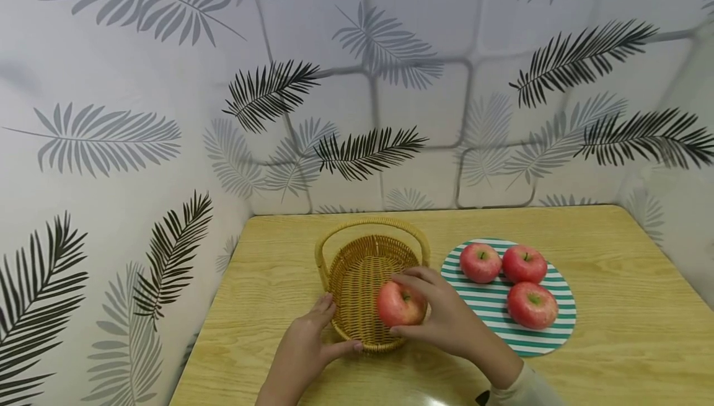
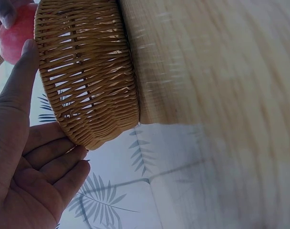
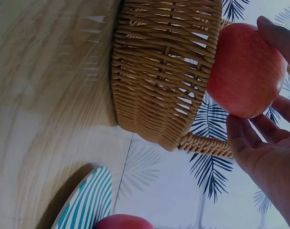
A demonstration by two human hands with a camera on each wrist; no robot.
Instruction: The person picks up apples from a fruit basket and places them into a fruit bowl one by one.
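A woven wicker basket [image 1: 357,294] with an arched handle [image 1: 370,223] stands on the table. My right hand [image 1: 440,313] grips a red apple [image 1: 398,304] over the basket's right side, thumb and fingers on opposite sides of it. In the right wrist view, this apple [image 3: 247,71] shows at rim height. My left hand [image 1: 307,344] touches the basket at its near left, thumb along the front rim and the fingers against the left side. The left wrist view shows those fingers [image 2: 54,157] fairly straight and spread from the thumb.
Right of the basket, three more apples [image 1: 532,305] lie on a round mat [image 1: 485,310] with green and white stripes. The wooden table [image 1: 630,307] meets a wall [image 1: 424,102] with leaf patterns at the back and left.
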